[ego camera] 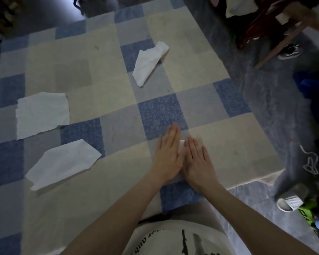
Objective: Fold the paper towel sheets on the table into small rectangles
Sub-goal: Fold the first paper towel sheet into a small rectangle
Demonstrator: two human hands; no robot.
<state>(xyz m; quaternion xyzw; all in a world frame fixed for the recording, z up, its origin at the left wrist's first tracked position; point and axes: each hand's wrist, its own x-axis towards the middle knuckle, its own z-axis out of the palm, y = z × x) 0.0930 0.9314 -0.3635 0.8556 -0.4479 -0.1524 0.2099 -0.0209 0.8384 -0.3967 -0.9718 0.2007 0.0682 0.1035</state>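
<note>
Flat hands (pixel 168 153) (both) atop folded towel (pixel 182 144)

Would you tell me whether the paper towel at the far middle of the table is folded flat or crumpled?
Crumpled: the paper towel lies twisted, its far end bunched and raised.

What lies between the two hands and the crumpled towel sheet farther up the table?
Head view: only bare checked tablecloth between the hands and the crumpled sheet.

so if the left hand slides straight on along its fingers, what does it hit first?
Probably nothing close: the left hand points up over bare checked tablecloth. The crumpled paper towel lies further on, slightly left of that line.
</note>
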